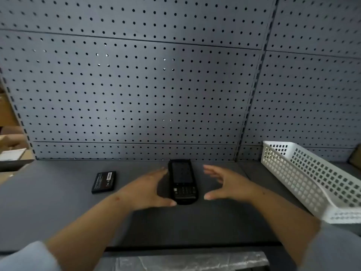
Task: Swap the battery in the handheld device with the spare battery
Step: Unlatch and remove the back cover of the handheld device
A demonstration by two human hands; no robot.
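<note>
A black handheld device [182,180] lies face up on the grey shelf [58,212], its screen toward the pegboard and its keypad toward me. A flat black spare battery [104,182] with a white label lies to its left, apart from it. My left hand [144,189] hovers just left of the device, fingers spread, its thumb tip close to the device's near corner. To the device's right, my right hand [226,184] is open too, a small gap away. Neither hand holds anything.
A white perforated plastic basket [312,180] stands at the right on the shelf. A grey pegboard wall [156,85] rises directly behind the device. Cardboard boxes [11,149] sit at the far left. The shelf's front edge [175,247] runs below my forearms.
</note>
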